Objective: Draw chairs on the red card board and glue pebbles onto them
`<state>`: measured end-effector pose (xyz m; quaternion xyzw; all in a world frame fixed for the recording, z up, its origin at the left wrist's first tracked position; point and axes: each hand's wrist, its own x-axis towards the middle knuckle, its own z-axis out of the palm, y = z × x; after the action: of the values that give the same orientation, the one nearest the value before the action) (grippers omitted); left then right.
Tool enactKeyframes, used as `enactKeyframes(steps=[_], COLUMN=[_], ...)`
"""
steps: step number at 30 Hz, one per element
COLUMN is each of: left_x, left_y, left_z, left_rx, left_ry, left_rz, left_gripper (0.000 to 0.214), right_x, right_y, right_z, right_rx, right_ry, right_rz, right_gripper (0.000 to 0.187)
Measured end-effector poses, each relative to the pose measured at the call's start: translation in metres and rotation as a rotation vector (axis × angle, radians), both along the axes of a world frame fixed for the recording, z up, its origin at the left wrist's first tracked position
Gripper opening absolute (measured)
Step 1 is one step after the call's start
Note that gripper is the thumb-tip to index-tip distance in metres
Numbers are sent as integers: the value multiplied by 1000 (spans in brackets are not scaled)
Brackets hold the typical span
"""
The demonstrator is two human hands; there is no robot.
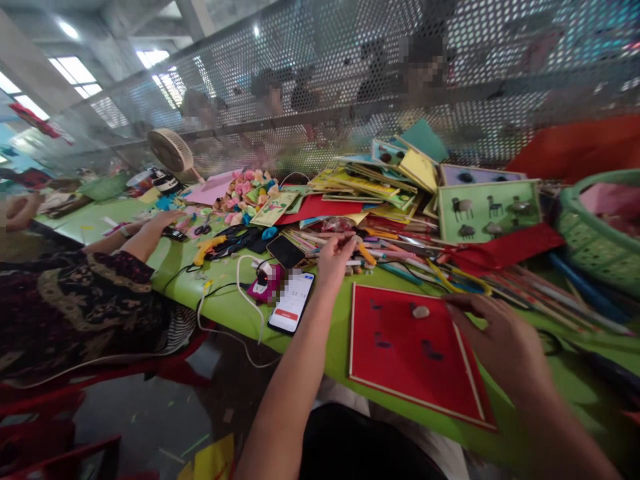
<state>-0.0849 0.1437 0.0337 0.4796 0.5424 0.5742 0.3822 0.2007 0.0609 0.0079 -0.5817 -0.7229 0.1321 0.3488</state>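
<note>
A red square board (405, 370) with pale wooden edging lies in front of me on the green table. It bears several dark shapes and one pale pebble (421, 311) near its top. Beyond its upper left corner, my left hand (339, 257) is closed in a pinch, with a small pale thing at the fingertips too small to name. An orange-yellow object (367, 253) lies close beside those fingers. My right hand (500, 340) hovers at or rests on the board's right edge, its thumb and forefinger apart; I cannot tell whether it touches.
A lit phone (293, 303) and a purple power strip (266, 283) with cables lie to the left. Behind are a yellow glue gun (209, 249), pencils, stacked boards (370, 183) and a green pebble picture (487, 210). A green basket (603, 230) stands right. Another person's arm (150, 240) reaches in.
</note>
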Motion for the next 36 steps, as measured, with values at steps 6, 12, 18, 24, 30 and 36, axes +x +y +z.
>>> enactKeyframes(steps=[6,12,18,24,30,36], left_x=[44,69,93,97,80,78], left_y=[-20,-24,-16,-14,-17,-21], left_z=[7,17,7,-2,-3,0], left_rx=[-100,-187,-184,-203,-202,-173], left_ry=[-428,-587,-611,-594,-556,-535], left_rz=[-341,-486,-490,-540,-563,-574], left_gripper=[58,53,53,57,55,53], right_x=[-24,-47,-37,-17,-23,-30], right_y=[13,42,54,57,52,48], right_z=[24,57,40,18,18,21], right_rx=[-95,-21,50,-102,-176,-119], right_ry=[415,475,492,582,608,575], right_rz=[111,180,120,145,218,200], right_gripper=[34,40,38,42,42,41])
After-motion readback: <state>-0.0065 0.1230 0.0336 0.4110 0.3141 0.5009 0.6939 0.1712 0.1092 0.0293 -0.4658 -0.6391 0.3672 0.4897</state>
